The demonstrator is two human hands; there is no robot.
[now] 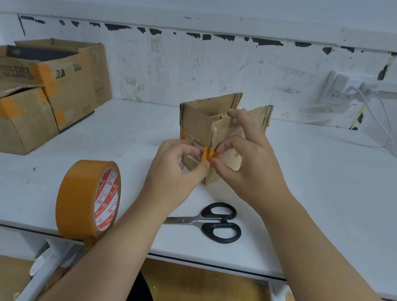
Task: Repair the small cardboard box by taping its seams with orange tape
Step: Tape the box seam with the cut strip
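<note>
Tape piece [207, 155], crumpled, was pinched by left hand [176, 170] and right hand [247, 163] against small box [204, 125]; corner seam apparently untaped.

I saw both hands, left hand [176, 170] and right hand [250, 163], pinching a crumpled orange tape piece [207, 155] before the small cardboard box [203, 127]. The tape roll [88, 200] and scissors [214, 222] lay on the white table [340, 199].

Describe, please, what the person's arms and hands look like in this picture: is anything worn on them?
Both forearms are bare up to the frame's edge: no sleeves show. The left hand and right hand wear no gloves, and no rings, watch or wristband can be seen. Nails look short and unpainted.
</note>
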